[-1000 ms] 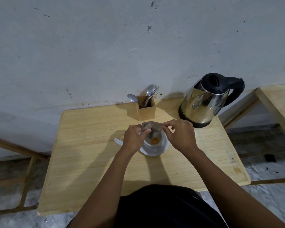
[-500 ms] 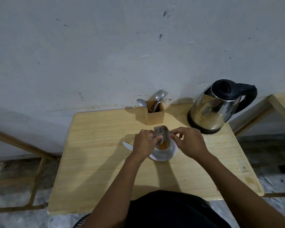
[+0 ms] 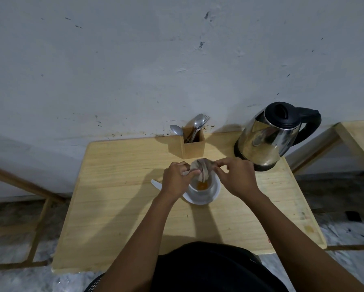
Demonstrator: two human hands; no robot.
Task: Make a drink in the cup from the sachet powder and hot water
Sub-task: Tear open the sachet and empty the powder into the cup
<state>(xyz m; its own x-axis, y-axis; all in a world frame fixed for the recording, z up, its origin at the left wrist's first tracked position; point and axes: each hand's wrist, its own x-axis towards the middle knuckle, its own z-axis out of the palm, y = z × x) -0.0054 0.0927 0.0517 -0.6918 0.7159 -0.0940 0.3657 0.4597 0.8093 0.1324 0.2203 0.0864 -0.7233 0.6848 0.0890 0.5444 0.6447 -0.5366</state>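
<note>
Since a moment ago the sachet has tipped further over the cup, pinched by left hand and right hand at either side. Orange powder lies inside. The cup sits mid-table, bare wood nearer; cutlery holder and kettle stand behind.

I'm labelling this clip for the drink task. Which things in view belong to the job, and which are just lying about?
In the job: sachet, held by left hand and right hand; cup with orange powder; kettle.

Lying about: white saucer, wooden cutlery holder, its spoons.
</note>
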